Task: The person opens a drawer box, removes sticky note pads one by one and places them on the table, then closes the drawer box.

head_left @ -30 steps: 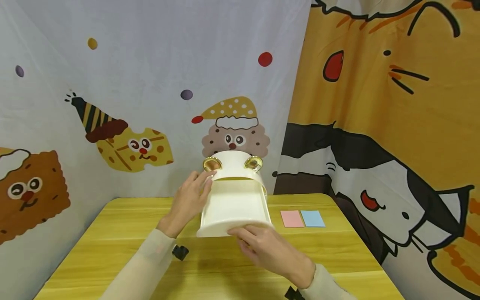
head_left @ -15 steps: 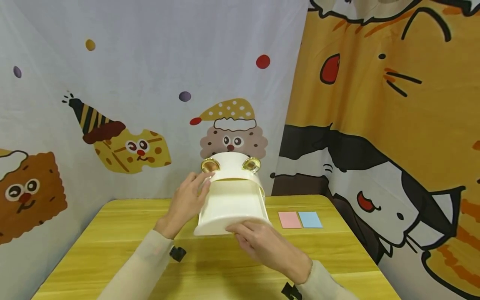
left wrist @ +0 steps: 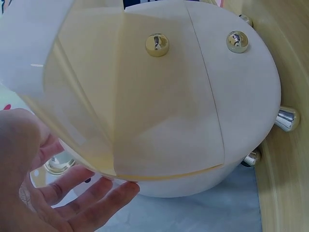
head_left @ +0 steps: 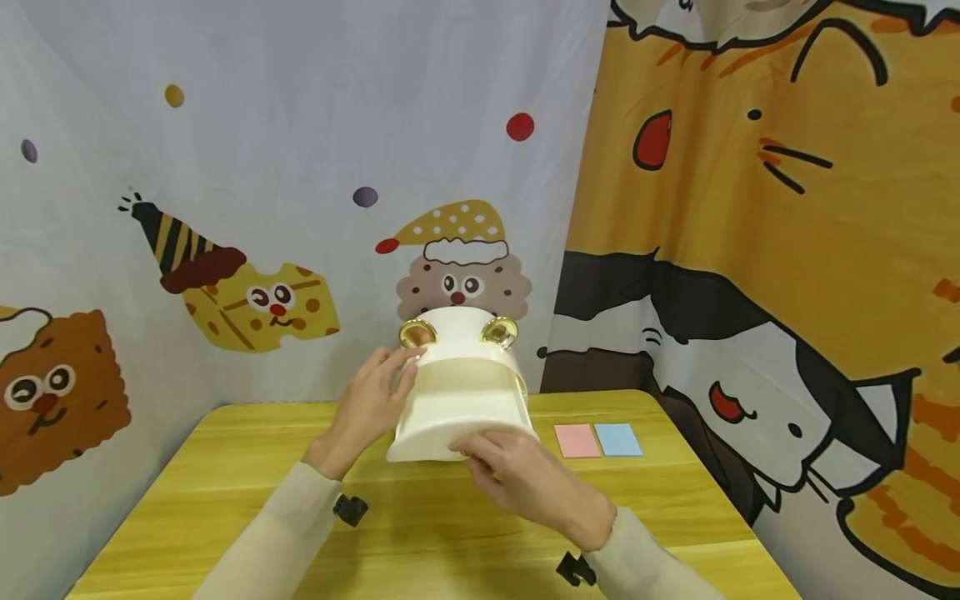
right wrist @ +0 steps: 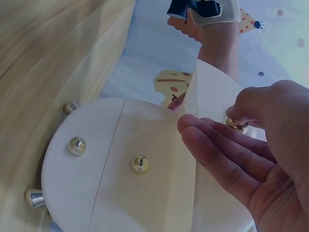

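Note:
A white rounded drawer box [head_left: 461, 329] with two gold ear-like rings [head_left: 500, 332] stands on the table. Its top drawer [head_left: 423, 444] is pulled partway out toward me. My right hand [head_left: 528, 479] pinches the drawer's gold knob [right wrist: 236, 125] between thumb and fingers. My left hand [head_left: 363, 412] rests against the box's left side, near the left ring. In the left wrist view, its fingers [left wrist: 104, 198] lie nearly straight along the curved wall. Two lower drawer fronts, with gold knobs [left wrist: 157, 45], are flush in the wrist views.
Right of the box lie a pink paper square [head_left: 577, 441] and a blue paper square [head_left: 618, 440], side by side on the wooden table [head_left: 420, 533]. Short metallic feet [left wrist: 287, 118] hold the box up. A printed curtain [head_left: 300, 108] hangs behind.
The top drawer has slid inward, away from me, with my right hand on its knob. Less of its inside shows. My left hand has stayed against the box.

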A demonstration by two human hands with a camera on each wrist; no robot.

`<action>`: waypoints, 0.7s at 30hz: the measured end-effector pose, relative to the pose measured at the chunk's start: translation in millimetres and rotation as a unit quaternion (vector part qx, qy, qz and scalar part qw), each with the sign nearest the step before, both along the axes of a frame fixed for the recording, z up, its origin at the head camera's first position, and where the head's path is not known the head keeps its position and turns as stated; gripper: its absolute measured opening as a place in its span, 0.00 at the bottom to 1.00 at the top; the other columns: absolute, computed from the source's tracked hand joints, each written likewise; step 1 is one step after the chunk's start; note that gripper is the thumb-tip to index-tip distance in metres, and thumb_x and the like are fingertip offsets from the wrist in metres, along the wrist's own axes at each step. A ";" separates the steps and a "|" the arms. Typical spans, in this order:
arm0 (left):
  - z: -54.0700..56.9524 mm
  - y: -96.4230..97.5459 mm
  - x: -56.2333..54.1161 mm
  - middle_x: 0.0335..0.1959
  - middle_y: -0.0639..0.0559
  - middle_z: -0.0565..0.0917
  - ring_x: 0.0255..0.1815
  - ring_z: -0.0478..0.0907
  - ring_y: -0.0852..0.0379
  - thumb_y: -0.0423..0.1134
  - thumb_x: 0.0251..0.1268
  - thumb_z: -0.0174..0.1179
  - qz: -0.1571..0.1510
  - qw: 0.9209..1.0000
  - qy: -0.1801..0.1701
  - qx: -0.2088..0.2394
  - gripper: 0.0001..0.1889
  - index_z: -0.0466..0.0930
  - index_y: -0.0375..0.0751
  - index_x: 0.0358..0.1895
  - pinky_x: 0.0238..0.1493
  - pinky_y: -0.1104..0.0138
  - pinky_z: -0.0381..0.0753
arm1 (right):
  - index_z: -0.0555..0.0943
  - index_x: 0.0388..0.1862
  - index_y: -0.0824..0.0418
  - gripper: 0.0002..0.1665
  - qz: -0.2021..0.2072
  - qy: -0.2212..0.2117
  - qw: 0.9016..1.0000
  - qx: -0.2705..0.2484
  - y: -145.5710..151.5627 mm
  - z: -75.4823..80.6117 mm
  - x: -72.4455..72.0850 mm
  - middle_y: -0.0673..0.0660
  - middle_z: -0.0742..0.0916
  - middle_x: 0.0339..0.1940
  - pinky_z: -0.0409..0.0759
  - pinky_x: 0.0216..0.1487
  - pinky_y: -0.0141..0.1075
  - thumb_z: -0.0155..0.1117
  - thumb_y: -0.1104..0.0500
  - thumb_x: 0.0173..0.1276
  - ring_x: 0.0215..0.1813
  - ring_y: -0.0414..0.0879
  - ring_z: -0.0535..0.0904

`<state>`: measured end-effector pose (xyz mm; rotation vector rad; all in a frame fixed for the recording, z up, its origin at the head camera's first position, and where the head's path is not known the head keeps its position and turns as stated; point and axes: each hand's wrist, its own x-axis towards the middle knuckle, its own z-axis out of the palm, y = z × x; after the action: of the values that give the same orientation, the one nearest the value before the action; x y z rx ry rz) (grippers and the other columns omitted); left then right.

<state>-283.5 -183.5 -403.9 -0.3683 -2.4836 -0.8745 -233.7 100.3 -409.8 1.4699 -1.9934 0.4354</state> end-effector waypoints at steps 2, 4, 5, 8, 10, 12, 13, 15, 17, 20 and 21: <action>0.1 -1.1 0.3 0.52 0.43 0.84 0.34 0.73 0.54 0.45 0.97 0.57 -0.001 1.000 -0.002 0.001 0.21 0.84 0.54 0.82 0.38 0.59 0.76 | 0.89 0.59 0.58 0.22 0.000 -0.013 1.000 0.000 -0.3 0.8 -1.9 0.46 0.89 0.38 0.81 0.44 0.20 0.80 0.73 0.69 0.38 0.35 0.81; 0.0 -2.1 0.7 0.54 0.43 0.84 0.34 0.73 0.54 0.45 0.97 0.57 0.000 1.000 -0.006 0.000 0.21 0.84 0.55 0.82 0.38 0.59 0.76 | 0.89 0.59 0.58 0.21 0.000 -0.026 1.000 0.000 -0.6 0.9 -3.9 0.46 0.90 0.39 0.79 0.44 0.18 0.80 0.73 0.70 0.38 0.35 0.80; -0.2 -2.4 1.1 0.54 0.43 0.84 0.34 0.73 0.54 0.46 0.97 0.57 0.001 1.000 -0.009 0.000 0.21 0.84 0.56 0.82 0.38 0.59 0.76 | 0.89 0.59 0.58 0.21 0.001 -0.031 1.000 -0.001 -0.7 0.9 -4.8 0.47 0.90 0.39 0.79 0.43 0.18 0.80 0.73 0.71 0.38 0.34 0.79; -1.2 -2.9 2.0 0.54 0.43 0.85 0.35 0.73 0.54 0.46 0.97 0.57 0.002 1.000 -0.012 0.002 0.21 0.83 0.56 0.83 0.39 0.59 0.76 | 0.90 0.59 0.60 0.21 0.005 -0.041 0.999 -0.008 -1.3 0.1 -7.8 0.47 0.91 0.40 0.78 0.43 0.17 0.80 0.73 0.71 0.38 0.34 0.80; -1.9 -2.9 2.4 0.53 0.44 0.85 0.36 0.73 0.54 0.46 0.97 0.57 0.003 1.000 -0.011 0.000 0.21 0.83 0.57 0.83 0.40 0.59 0.76 | 0.90 0.59 0.60 0.21 0.004 -0.045 0.999 -0.016 -1.5 -0.9 -9.6 0.48 0.91 0.40 0.79 0.43 0.17 0.81 0.73 0.70 0.38 0.34 0.81; -2.5 -2.5 2.2 0.53 0.44 0.85 0.36 0.73 0.54 0.46 0.98 0.57 0.003 1.000 -0.008 0.002 0.21 0.84 0.57 0.83 0.40 0.59 0.76 | 0.90 0.60 0.61 0.21 0.002 -0.055 0.998 -0.023 -1.7 -1.9 -11.3 0.50 0.92 0.41 0.82 0.43 0.17 0.81 0.73 0.71 0.39 0.34 0.84; -2.7 -2.1 2.1 0.53 0.44 0.85 0.36 0.73 0.54 0.47 0.98 0.56 0.003 1.000 -0.008 0.002 0.21 0.84 0.58 0.83 0.40 0.59 0.76 | 0.90 0.61 0.61 0.22 0.001 -0.059 0.998 -0.025 -1.6 -2.5 -12.0 0.50 0.93 0.42 0.83 0.44 0.18 0.82 0.73 0.71 0.39 0.34 0.85; -3.1 -1.5 1.7 0.53 0.45 0.85 0.36 0.73 0.54 0.47 0.98 0.56 0.003 1.000 -0.010 0.001 0.21 0.84 0.59 0.82 0.40 0.59 0.76 | 0.90 0.61 0.61 0.22 -0.002 -0.071 0.997 -0.027 -1.3 -3.5 -12.8 0.51 0.93 0.42 0.85 0.44 0.19 0.83 0.72 0.71 0.39 0.33 0.87; -3.3 -1.1 1.1 0.53 0.44 0.85 0.36 0.73 0.54 0.47 0.98 0.57 0.001 1.000 -0.010 0.002 0.21 0.85 0.58 0.82 0.40 0.59 0.76 | 0.90 0.62 0.62 0.22 -0.001 -0.079 0.996 -0.029 -1.3 -3.7 -13.6 0.51 0.94 0.43 0.86 0.44 0.20 0.83 0.72 0.71 0.39 0.33 0.88; -2.4 -1.2 0.3 0.52 0.44 0.85 0.35 0.73 0.54 0.47 0.97 0.57 -0.001 1.000 -0.006 0.002 0.21 0.85 0.56 0.82 0.39 0.60 0.76 | 0.90 0.62 0.62 0.21 -0.002 -0.082 0.996 -0.031 -2.1 -2.5 -15.4 0.51 0.94 0.43 0.87 0.44 0.19 0.81 0.72 0.73 0.39 0.33 0.89; -1.9 -1.4 0.2 0.52 0.44 0.85 0.35 0.73 0.54 0.47 0.97 0.57 -0.002 1.000 -0.005 0.001 0.21 0.85 0.56 0.82 0.39 0.59 0.76 | 0.90 0.62 0.62 0.20 -0.002 -0.083 0.996 -0.032 -2.5 -1.8 -16.2 0.51 0.94 0.43 0.87 0.44 0.19 0.81 0.72 0.73 0.39 0.33 0.89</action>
<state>-283.4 -184.9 -405.8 -0.3689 -2.4907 -0.8827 -250.0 97.8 -411.6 1.4295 -2.0892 0.6320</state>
